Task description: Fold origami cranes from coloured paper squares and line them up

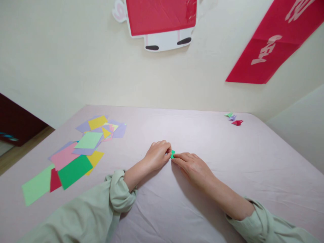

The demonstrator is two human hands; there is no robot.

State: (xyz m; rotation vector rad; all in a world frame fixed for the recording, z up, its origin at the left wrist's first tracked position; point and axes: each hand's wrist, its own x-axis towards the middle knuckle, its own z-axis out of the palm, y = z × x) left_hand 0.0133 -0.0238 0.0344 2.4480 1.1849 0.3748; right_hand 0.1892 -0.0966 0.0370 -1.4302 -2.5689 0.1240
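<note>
Between my two hands is a small piece of folded green paper (172, 154), mostly covered by my fingers. My left hand (159, 153) pinches its left side, thumb and curled fingers pressed together. From the right, my right hand (193, 166) holds the other side between thumb and fingertips. Both hands rest low over the pale cloth-covered surface (157, 125). The exact folded shape of the paper is hidden.
Loose coloured paper sheets lie at the left, among them a dark green sheet (75, 172), a pink sheet (63, 156) and a light green sheet (89, 140). Small folded paper figures, including a red one (237, 123), sit at the far right. A wall (162, 81) rises behind.
</note>
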